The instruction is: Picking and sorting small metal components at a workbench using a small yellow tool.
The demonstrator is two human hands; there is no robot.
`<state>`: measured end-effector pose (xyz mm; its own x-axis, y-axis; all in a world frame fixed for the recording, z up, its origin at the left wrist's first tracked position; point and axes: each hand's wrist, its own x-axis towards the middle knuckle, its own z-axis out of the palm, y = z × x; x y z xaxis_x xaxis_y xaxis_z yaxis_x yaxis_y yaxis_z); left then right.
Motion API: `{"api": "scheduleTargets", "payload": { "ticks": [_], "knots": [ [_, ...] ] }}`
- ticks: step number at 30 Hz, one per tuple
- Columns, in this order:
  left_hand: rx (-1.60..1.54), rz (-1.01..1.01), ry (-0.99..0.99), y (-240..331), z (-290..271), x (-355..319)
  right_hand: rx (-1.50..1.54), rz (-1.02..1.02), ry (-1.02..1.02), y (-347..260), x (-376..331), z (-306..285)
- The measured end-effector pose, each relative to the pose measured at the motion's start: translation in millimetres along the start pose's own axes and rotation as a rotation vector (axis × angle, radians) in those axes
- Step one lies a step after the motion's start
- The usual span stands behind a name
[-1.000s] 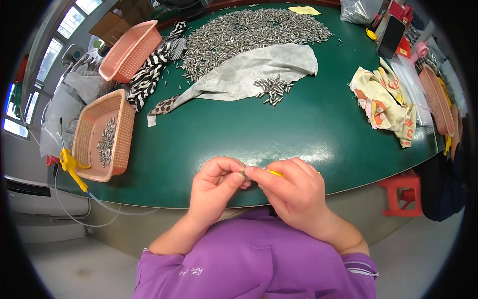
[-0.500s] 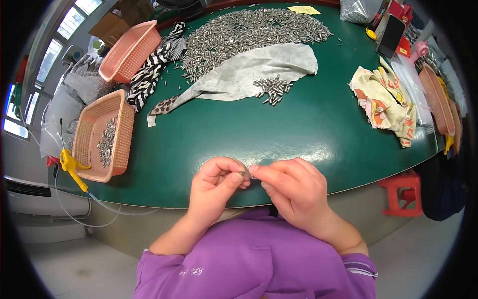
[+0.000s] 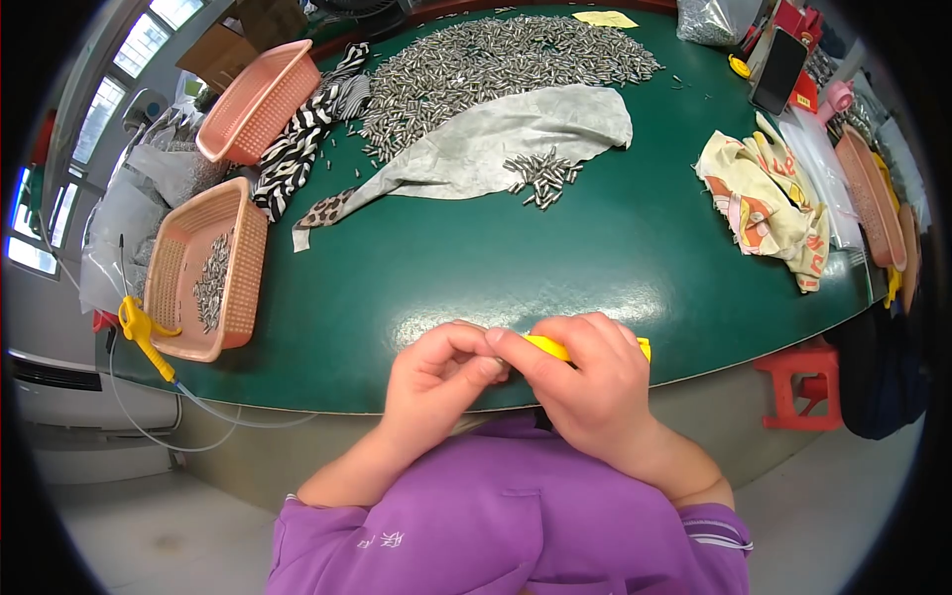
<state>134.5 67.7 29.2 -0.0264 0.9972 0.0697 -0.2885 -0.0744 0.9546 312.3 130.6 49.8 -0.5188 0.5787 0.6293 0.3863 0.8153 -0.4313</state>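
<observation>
Green round counter (image 3: 555,268) fills the view, windows off to the far left. At its near edge we see both hands meeting: the right hand (image 3: 585,382) has its grip closed around a yellow tool (image 3: 555,347), whose ends show left of the thumb and past the knuckles on the right. The left hand (image 3: 441,372) touches the right one, fingers curled and pressed together at the tool's tip; whatever small part sits between them is hidden, so we cannot tell what it pinches. Purple sleeves (image 3: 496,526) come in from the lower edge.

Further out: a pink basket (image 3: 203,268) at the left edge, holding a small heap of metal pins, with a yellow air gun (image 3: 144,332) and its hose just beside it. A second pink basket (image 3: 258,99) stands farther back left, next to a striped black-and-white cloth (image 3: 302,149). A grey cloth (image 3: 496,139) lies mid-counter with a small cluster of pins (image 3: 540,178) on its near edge; a large pile of pins (image 3: 496,64) spreads behind it. A patterned yellow cloth (image 3: 764,203) lies at the right, a phone (image 3: 778,69) far right.
</observation>
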Motion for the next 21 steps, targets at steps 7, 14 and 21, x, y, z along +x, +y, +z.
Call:
{"api": "scheduleTargets", "payload": {
  "ticks": [7,14,21],
  "knots": [
    [-0.089,-0.014,0.052,-1.5,-2.4,1.0,-0.013,0.041,0.018,4.8,-4.1,3.4],
    [-0.118,0.000,0.080,-1.0,-1.5,1.4,0.154,0.053,0.010,5.3,-3.4,2.9],
    [-0.113,0.009,0.059,-3.1,-2.6,1.5,0.164,0.047,0.008,4.6,-2.7,2.6]
  ]
}}
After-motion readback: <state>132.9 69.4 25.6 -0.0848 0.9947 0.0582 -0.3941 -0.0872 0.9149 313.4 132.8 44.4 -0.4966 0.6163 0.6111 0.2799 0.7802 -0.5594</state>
